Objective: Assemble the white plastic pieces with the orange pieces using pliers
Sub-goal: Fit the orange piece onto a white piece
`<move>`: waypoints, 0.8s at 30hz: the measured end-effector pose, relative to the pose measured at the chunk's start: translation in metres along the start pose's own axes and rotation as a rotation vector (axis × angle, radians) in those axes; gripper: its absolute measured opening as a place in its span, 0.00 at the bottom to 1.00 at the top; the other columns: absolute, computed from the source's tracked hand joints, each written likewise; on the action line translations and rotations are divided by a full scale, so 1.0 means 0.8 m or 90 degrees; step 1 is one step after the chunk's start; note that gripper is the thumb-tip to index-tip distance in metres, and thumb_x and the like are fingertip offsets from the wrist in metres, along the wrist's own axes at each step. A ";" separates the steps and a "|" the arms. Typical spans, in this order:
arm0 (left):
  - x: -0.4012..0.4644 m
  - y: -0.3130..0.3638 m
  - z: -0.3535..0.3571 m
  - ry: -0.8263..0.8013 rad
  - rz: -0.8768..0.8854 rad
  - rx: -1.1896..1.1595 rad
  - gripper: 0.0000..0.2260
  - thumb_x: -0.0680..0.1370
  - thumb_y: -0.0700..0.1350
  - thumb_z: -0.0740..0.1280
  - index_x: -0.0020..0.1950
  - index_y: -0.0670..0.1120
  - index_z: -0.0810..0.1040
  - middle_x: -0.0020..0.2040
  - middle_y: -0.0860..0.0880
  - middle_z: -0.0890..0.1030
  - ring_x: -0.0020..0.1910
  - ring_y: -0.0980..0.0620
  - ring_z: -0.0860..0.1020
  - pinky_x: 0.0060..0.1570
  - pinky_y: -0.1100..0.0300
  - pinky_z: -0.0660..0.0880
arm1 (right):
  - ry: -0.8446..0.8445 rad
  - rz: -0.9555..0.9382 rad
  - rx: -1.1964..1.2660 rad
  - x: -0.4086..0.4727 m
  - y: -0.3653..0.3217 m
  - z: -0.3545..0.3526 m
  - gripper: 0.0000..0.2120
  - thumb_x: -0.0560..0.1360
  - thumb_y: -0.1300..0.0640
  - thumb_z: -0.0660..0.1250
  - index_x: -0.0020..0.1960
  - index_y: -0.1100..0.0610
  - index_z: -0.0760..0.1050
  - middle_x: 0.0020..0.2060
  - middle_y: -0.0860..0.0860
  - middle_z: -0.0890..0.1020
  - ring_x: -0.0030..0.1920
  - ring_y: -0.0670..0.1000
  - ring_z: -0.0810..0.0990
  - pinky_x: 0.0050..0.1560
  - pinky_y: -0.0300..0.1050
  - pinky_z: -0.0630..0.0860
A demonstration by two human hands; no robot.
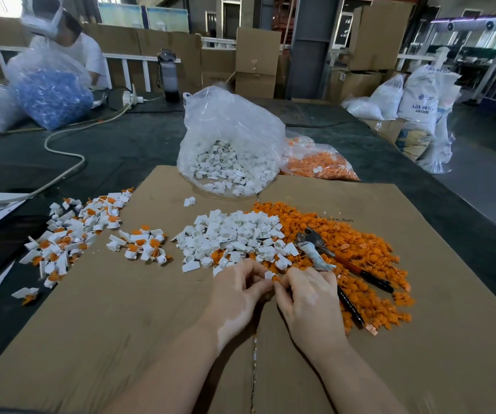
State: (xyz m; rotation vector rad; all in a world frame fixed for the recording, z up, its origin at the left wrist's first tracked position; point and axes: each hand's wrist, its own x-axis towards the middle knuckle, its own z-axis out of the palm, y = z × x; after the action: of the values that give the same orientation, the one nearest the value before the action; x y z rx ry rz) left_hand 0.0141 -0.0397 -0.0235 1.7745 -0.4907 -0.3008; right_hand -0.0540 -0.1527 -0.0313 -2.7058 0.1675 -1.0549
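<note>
My left hand (237,291) pinches a small white plastic piece (268,275) at its fingertips. My right hand (306,294) pinches an orange piece (275,279) right against it, and the pliers (318,249) run under this hand, metal jaws pointing away, dark handles (351,306) sticking out to the right. Just beyond my hands lies a heap of loose white pieces (235,234) beside a wide heap of orange pieces (357,249). Joined white-and-orange pieces (70,234) are scattered at the left of the cardboard sheet (121,324).
A clear bag of white pieces (229,150) stands behind the heaps, with a bag of orange pieces (318,162) to its right. Across the dark table a person (70,40) sits by a bag of blue parts (49,94). A white cable (67,144) and bottle (170,76) lie beyond.
</note>
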 end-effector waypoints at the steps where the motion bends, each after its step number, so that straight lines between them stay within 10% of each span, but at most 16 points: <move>1: 0.000 0.000 0.000 0.002 0.000 -0.001 0.04 0.74 0.37 0.69 0.41 0.43 0.77 0.35 0.43 0.81 0.34 0.54 0.79 0.37 0.66 0.75 | -0.004 0.004 0.006 0.000 0.000 0.000 0.15 0.63 0.65 0.78 0.31 0.59 0.71 0.25 0.50 0.72 0.27 0.53 0.72 0.34 0.50 0.71; 11: -0.003 -0.003 -0.002 -0.005 0.055 0.104 0.08 0.75 0.42 0.68 0.39 0.54 0.76 0.37 0.52 0.79 0.39 0.55 0.77 0.41 0.63 0.73 | -0.038 0.048 0.063 -0.002 0.001 -0.001 0.14 0.66 0.65 0.76 0.32 0.58 0.71 0.26 0.50 0.73 0.29 0.52 0.72 0.37 0.49 0.69; 24: 0.002 0.002 -0.005 0.012 0.005 -0.021 0.04 0.77 0.37 0.65 0.48 0.41 0.79 0.39 0.40 0.80 0.38 0.48 0.78 0.43 0.55 0.75 | -0.040 0.037 0.119 -0.001 0.000 -0.009 0.14 0.69 0.59 0.74 0.54 0.56 0.80 0.41 0.48 0.79 0.44 0.51 0.77 0.46 0.47 0.70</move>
State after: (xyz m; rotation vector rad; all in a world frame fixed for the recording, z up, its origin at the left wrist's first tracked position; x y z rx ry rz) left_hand 0.0168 -0.0374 -0.0208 1.7417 -0.4765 -0.2857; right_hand -0.0592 -0.1538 -0.0267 -2.5466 0.1290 -0.9189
